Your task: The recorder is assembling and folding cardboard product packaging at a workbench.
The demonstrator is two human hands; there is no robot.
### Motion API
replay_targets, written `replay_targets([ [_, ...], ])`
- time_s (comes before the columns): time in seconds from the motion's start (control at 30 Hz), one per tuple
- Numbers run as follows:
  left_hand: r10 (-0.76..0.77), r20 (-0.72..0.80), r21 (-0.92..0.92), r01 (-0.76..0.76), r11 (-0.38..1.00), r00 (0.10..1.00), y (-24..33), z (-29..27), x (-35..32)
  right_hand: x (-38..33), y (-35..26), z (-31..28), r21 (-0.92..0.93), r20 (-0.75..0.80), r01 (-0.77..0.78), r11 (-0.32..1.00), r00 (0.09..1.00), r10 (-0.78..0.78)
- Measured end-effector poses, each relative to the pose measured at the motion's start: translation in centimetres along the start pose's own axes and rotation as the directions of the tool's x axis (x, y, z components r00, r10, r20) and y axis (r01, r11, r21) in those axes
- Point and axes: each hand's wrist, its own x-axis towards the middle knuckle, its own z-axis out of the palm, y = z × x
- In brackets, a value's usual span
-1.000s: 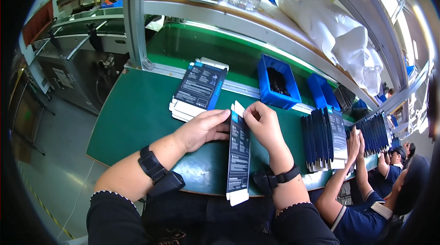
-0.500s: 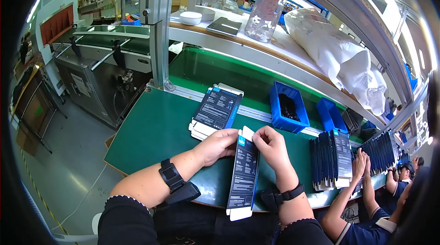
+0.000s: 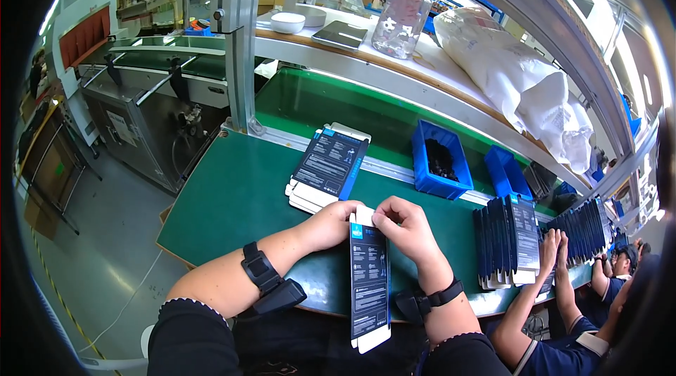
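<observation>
A flat black-and-blue carton with white end flaps stands tilted in front of me, its printed face toward me. At its top left corner, my left hand is closed on the carton, its fingertips partly hidden behind the upper flap. My right hand pinches the white top flap from the other side, thumb in front and the other fingers curled. Just beyond my hands, a short stack of similar flat cartons lies on the green table.
A blue bin of small black parts stands at the table's back, beside another blue bin. Rows of upright cartons fill the right, where a co-worker's hands reach in. A shelf above holds a clear jar and white sack.
The carton has swung closer to vertical, its top shifting slightly left. My left fingers have moved up to the top flap, and my right hand has moved slightly left with it.
</observation>
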Motion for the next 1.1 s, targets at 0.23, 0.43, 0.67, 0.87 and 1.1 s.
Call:
replay_targets([
  [0.23,0.016,0.015,-0.055,-0.015,0.998,1.000,0.6,0.2,-0.2,0.0,0.2,0.0,0.092,-0.014,0.004,0.996,1.000,-0.003],
  [0.43,0.016,-0.036,-0.251,-0.024,0.968,0.999,1.3,-0.5,-0.1,0.7,1.0,-0.7,0.140,-0.108,0.050,0.989,0.994,-0.035],
  [0.67,-0.026,-0.100,-0.317,-0.007,0.949,0.995,1.7,-0.4,-0.3,0.6,0.0,-0.5,0.364,0.066,-0.155,0.918,0.988,0.141],
  [0.87,-0.002,-0.141,-0.207,-0.027,0.978,0.990,1.7,-0.5,-0.5,0.5,0.1,-0.4,0.332,0.088,-0.196,0.923,0.980,0.177],
  [1.1,-0.017,-0.191,-0.140,-0.010,0.990,0.981,1.8,-0.6,-0.4,0.6,-0.4,-0.7,0.372,0.016,-0.158,0.915,0.986,0.164],
])
